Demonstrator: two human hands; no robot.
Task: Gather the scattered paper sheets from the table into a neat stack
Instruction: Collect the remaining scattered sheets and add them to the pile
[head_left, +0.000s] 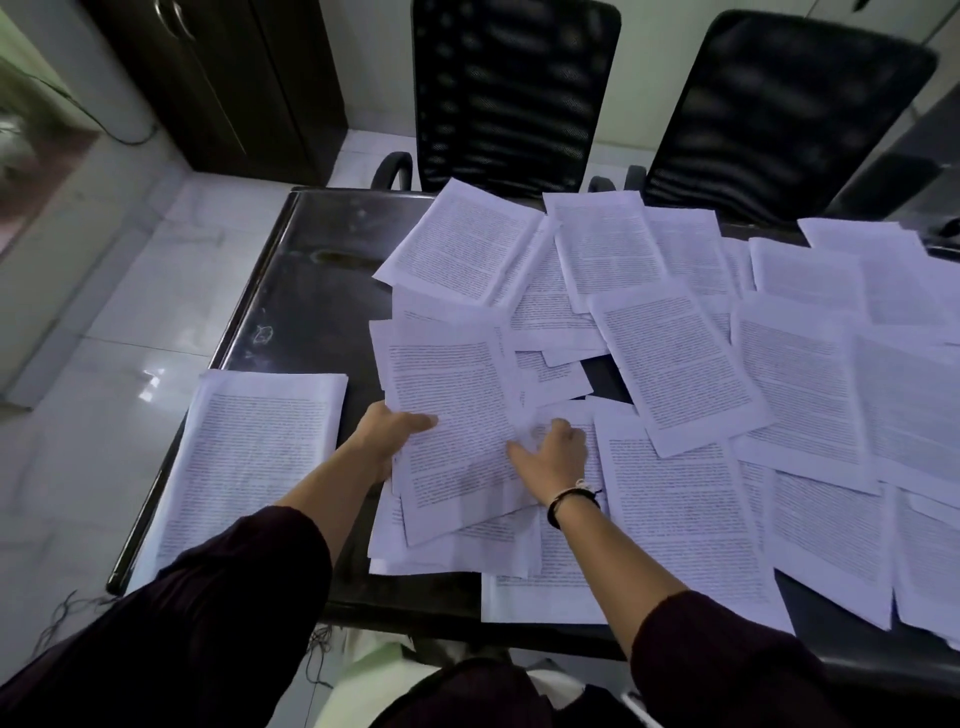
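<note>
Several printed paper sheets (675, 358) lie scattered and overlapping across the middle and right of the dark table (311, 291). A squared stack of sheets (249, 457) rests at the table's left edge, partly overhanging it. My left hand (387, 434) grips the left edge of a tilted sheet (452, 410), thumb on top and fingers under it. My right hand (553, 457) presses on the same sheet's right side with fingers bent, resting over other sheets. Both forearms reach in from below in dark sleeves; a bracelet circles the right wrist.
Two black mesh office chairs (514, 98) (784, 114) stand behind the table's far edge. A dark cabinet (223, 83) is at the back left. White tiled floor (104, 322) lies left of the table. The table's far left corner is bare.
</note>
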